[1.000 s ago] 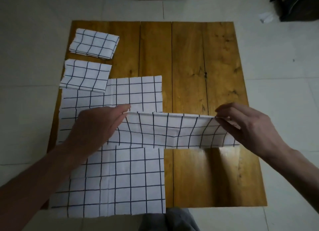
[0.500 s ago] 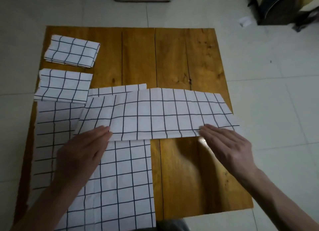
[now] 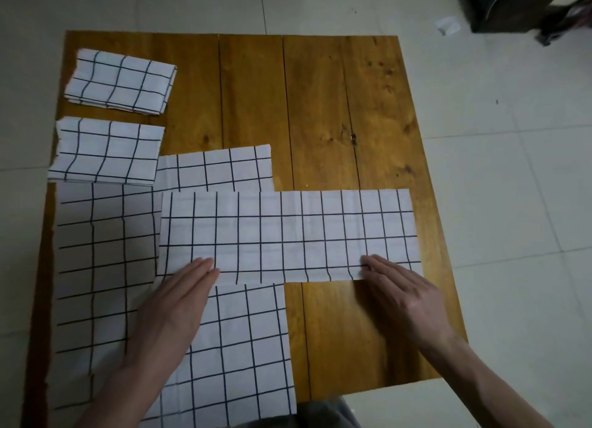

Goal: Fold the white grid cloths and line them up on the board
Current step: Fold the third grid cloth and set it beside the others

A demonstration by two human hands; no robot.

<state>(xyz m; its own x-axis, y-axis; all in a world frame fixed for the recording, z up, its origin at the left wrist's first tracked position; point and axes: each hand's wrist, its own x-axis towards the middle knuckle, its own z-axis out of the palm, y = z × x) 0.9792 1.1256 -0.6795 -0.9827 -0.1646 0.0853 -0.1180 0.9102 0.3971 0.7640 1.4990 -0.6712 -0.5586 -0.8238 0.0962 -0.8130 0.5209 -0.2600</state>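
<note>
A long folded strip of white grid cloth [image 3: 288, 232] lies flat across the middle of the wooden board [image 3: 320, 107]. My left hand [image 3: 179, 299] rests with straight fingers on the strip's near left edge. My right hand [image 3: 403, 293] lies flat on its near right corner. Under the strip, a larger unfolded grid cloth [image 3: 105, 267] is spread over the board's left half. Two small folded grid cloths sit one behind the other at the far left: the farther folded cloth [image 3: 120, 81] and the nearer folded cloth [image 3: 107, 150].
The board lies on a pale tiled floor [image 3: 512, 171]. Dark furniture [image 3: 525, 5] stands at the far right, with a scrap of white paper [image 3: 448, 25] beside it. The board's right half shows bare wood.
The strip, held raised by pinched corners a second ago, now lies flat on the board, squared up. Both hands have gone from pinching it to resting flat on its near edge.
</note>
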